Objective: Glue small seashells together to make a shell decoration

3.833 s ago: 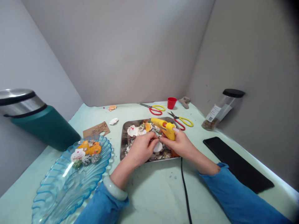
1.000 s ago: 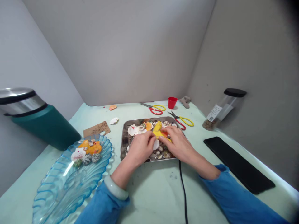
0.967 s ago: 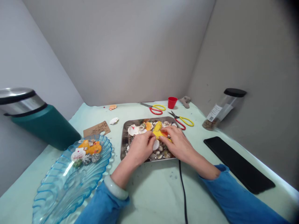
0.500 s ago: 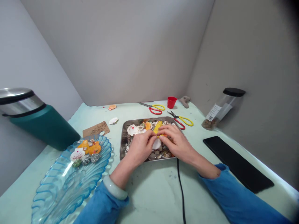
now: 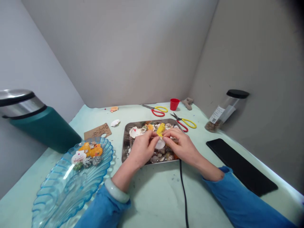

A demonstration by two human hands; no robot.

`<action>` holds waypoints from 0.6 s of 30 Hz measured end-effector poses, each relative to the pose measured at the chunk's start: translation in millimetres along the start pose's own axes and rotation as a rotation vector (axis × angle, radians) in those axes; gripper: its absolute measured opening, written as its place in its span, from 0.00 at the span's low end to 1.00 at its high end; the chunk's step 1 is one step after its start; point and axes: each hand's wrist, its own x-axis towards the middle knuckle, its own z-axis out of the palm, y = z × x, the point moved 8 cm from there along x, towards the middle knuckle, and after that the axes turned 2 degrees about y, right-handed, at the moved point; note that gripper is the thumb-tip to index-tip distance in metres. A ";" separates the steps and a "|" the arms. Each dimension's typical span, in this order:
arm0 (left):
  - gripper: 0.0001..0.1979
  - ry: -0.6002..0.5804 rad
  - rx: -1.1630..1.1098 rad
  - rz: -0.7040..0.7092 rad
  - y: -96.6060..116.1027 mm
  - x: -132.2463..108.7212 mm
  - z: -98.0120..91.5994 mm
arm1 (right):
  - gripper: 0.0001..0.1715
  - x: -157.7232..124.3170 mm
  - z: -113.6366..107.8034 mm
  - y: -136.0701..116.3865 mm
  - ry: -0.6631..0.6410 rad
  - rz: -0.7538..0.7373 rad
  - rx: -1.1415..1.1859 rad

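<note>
Right now both my hands meet over the shallow metal tray (image 5: 124,145), my left hand (image 5: 144,147) and my right hand (image 5: 181,147) coming in from either side. On each, thumb and forefinger are drawn close, and the two sets of tips nearly meet. My fingers cover that spot, so I can't fairly tell whether they pinch something small or are only pressed together.

A white ribbed shell (image 5: 160,144) sits directly below my fingertips, on my side of them and between my two thumbs; whether I hold it or it lies on the heap isn't clear. Just beyond the tips is the yellow glue gun (image 5: 161,128), pointing away from me, its near end hidden by my fingers. A black cord (image 5: 184,190) runs toward me from the tray's front edge, below my right hand.

Small shells and pebbles fill the tray under and around my grip, with a larger white shell (image 5: 136,131) just past my left knuckles. Past the tray, ahead of my right hand, lie the nearer scissors (image 5: 178,119), and beyond them stands a red cup (image 5: 174,104). Well to the left of my left hand is the clear blue dish (image 5: 68,193), holding more shells and an orange piece (image 5: 96,150). Well to the right of my right hand lies a flat black slab (image 5: 241,166).
</note>
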 end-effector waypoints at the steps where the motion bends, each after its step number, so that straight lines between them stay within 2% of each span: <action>1: 0.11 0.010 0.012 -0.009 -0.7 0.4 -0.9 | 0.08 0.0 -0.7 1.7 0.009 0.016 -0.005; 5: 0.11 0.025 0.064 -0.020 -1.8 1.0 -3.1 | 0.07 -0.4 -1.8 3.7 0.014 0.038 -0.013; 11: 0.10 -0.034 0.073 0.048 3.7 -1.3 2.1 | 0.04 -2.0 -2.3 -5.3 -0.004 -0.041 -0.019; 18: 0.09 -0.035 0.103 0.075 7.2 -1.8 2.4 | 0.04 -1.9 -0.7 -0.6 -0.007 -0.011 -0.014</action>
